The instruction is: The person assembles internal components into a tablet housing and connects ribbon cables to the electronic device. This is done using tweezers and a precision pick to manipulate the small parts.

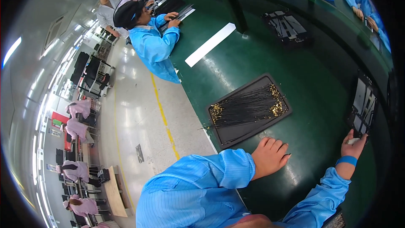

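The panel point(363, 101), black with grey flat areas, lies at the far right of the tabletop point(314, 116). The right grip point(355, 145) is at its near end, fingers bent, with a small pale piece point(352, 141) between them; I cannot tell if it is closed on the panel also. The left grip point(270, 156) rests palm down, fingers loosely bent, and I see nothing in it. It is just beside the tray point(230, 135), where many thin cables point(247, 103) with gold ends are lying.

In my judgement the panel is light, rather stiff and a little slippery, so it is better to take it by its two long edges and not press on the grey areas. The cables are probably soft and easy to tangle (the gold ends look the most delicate part), so one should hold them by the middle; the tray, by its rim.

The tabletop is green and smooth, with some shine. On it there are also a white strip point(211, 45), a dark post point(230, 2) and a second panel point(285, 27). To the left a co-worker point(154, 40) in blue is sitting; beyond, the pale floor point(135, 105) carries a yellow line point(162, 112), and people in pink point(80, 108) are at other benches.
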`<control>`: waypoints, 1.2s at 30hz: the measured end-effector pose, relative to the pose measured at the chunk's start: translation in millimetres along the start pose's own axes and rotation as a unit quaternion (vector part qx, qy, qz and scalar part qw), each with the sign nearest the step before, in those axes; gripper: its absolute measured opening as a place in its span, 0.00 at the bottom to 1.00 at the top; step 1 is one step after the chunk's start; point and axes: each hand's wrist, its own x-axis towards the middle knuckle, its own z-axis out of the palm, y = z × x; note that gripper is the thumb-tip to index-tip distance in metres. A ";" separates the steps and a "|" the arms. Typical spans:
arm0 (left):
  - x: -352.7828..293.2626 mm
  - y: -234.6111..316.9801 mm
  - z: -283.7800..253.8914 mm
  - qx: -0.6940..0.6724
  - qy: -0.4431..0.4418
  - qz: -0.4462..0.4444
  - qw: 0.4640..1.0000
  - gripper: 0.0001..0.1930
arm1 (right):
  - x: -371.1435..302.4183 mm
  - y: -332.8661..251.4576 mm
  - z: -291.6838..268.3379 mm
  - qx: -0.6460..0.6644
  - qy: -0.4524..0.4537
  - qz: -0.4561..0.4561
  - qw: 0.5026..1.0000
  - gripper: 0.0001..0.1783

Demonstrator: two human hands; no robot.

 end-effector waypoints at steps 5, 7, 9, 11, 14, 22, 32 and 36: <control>-3.3 5.4 8.4 0.003 -0.008 -0.010 1.000 0.15 | 27.0 3.4 1.5 0.024 0.006 -0.009 1.000 0.27; 3.4 -3.1 21.5 -0.004 -0.010 -0.009 1.000 0.14 | 64.0 9.4 -4.7 0.026 0.012 -0.025 0.999 0.26; -0.5 0.9 22.2 0.004 -0.009 -0.010 1.000 0.14 | 81.0 5.7 -13.2 0.002 -0.073 0.048 0.996 0.20; -2.7 4.5 23.9 0.007 -0.008 -0.010 1.000 0.14 | 70.4 6.8 -11.3 -0.025 -0.057 0.037 0.997 0.19; 3.0 -4.7 35.5 0.014 0.019 -0.003 1.000 0.14 | 44.3 16.6 -1.0 -0.066 -0.070 0.033 0.995 0.16; 4.0 -3.7 43.1 -0.004 0.021 0.007 1.000 0.15 | -48.9 44.0 -53.3 -0.145 -0.072 0.097 0.982 0.15; 1.9 5.0 3.3 -0.122 -0.072 0.011 0.990 0.20 | -179.8 69.1 -93.0 -0.146 -0.051 0.164 0.974 0.21; -32.2 20.9 -8.6 -0.341 -0.153 -0.035 0.927 0.19 | -211.5 77.5 -109.2 -0.125 -0.050 0.169 0.976 0.21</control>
